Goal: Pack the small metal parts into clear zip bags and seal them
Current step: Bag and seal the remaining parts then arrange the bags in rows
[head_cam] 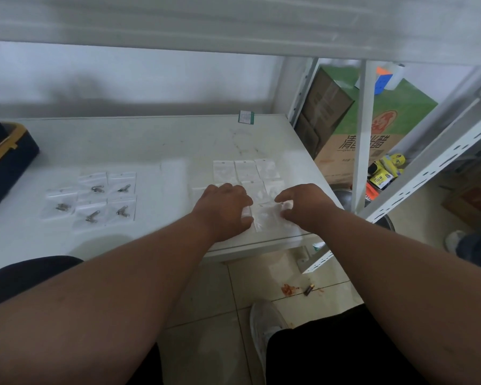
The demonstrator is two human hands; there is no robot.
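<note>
At the right end of a white bench [156,145], a person is working through a spread of clear zip bags, and the job is looking roughly half finished. Toward the left end, six packed bags [92,197] are lying in a loose block, each showing small metal parts [97,188] inside; whether their strips are pressed closed is too fine to tell. Near the right edge, empty bags [245,169] are waiting flat in rows, so filling and sealing are lying ahead. By the front right corner, the left hand [225,208], fingers curled, is resting on a bag [265,219], while the right hand [303,205] is pinching that bag's far side with bent fingers. No loose parts are showing.
</note>
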